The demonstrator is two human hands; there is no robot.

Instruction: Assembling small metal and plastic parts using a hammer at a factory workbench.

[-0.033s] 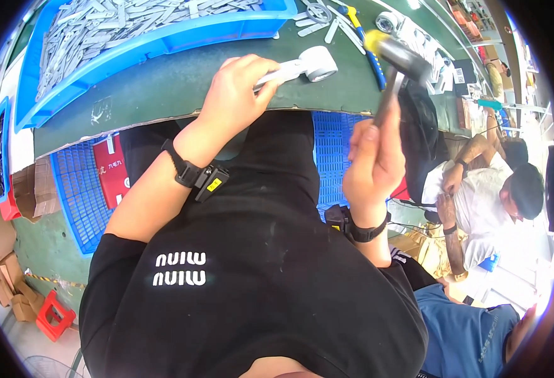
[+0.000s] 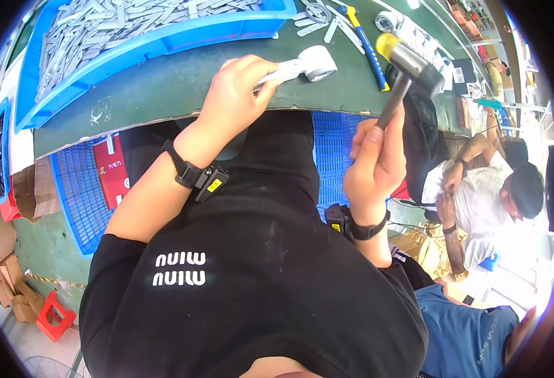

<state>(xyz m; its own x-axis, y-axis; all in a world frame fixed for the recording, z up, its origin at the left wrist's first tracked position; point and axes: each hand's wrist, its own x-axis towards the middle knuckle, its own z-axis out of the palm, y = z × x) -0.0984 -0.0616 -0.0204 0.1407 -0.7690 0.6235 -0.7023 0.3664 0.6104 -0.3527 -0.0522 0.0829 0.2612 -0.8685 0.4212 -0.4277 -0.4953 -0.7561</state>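
My left hand (image 2: 239,85) is closed around the flat shaft of a white part with a round ring-shaped end (image 2: 318,63). That ring end rests on or just over the green bench top (image 2: 182,82); I cannot tell which. To the right, my right hand (image 2: 378,160) grips the handle of a mallet (image 2: 412,66) whose head is yellow at one end and black at the other. The mallet head is raised, apart from the white part. A second hammer (image 2: 368,53) with a blue and yellow handle lies on the bench between them.
A large blue tray (image 2: 163,47) heaped with grey flat strips (image 2: 126,25) stands at the back left. Loose strips and white round parts (image 2: 387,22) lie at the back right. Blue crates (image 2: 337,148) sit below the bench edge. Co-workers (image 2: 485,189) are at the right.
The mallet head, smeared by motion before, has shifted slightly right and shows sharply now. My left hand and the white part have stayed in place.
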